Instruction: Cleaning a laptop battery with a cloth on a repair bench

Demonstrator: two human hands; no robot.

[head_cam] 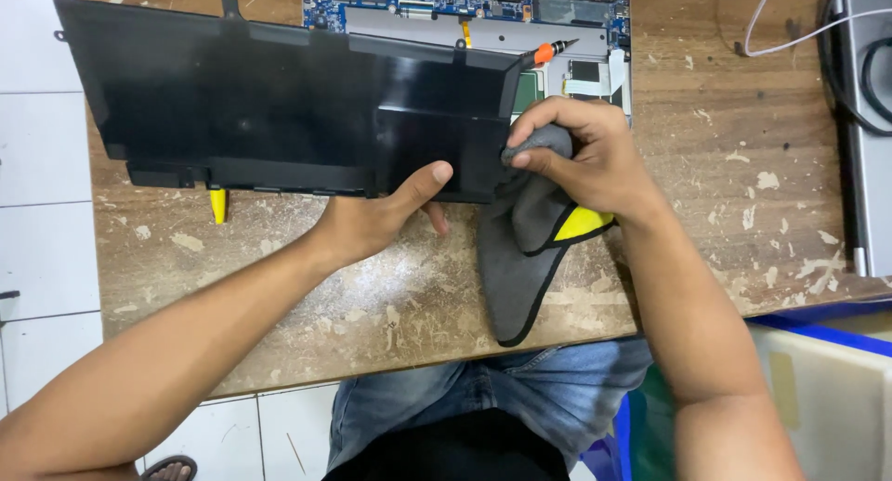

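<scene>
we see a big flat black battery pack [279,100] lying on the worn wooden table [372,304]. it is long from side to side, and most of it stretches away to the left of both hands. it looks smooth and shiny, with hard straight edges and a stepped shape.

our left hand [372,223] is at the near edge of the battery pack, close to its right end. the thumb lies flat on top and the fingers curl under, so this hand is closed on the edge and holds it.

our right hand [576,156] is just past the right end of the battery pack. it is closed around a soft grey cloth [520,258] and presses a bunched bit of it against the pack's right edge. the cloth has a black trim and a yellow patch, and the rest of it hangs down toward us from that end. the right hand is the one nearer to that end.

behind the battery pack lies an open laptop [483,16] with blue boards showing. a small orange screwdriver [550,50] rests on it, just behind the pack's right corner. a little yellow tool [218,205] pokes out from under the near edge, left of the left hand. the table is rough, with pale chipped spots.
</scene>
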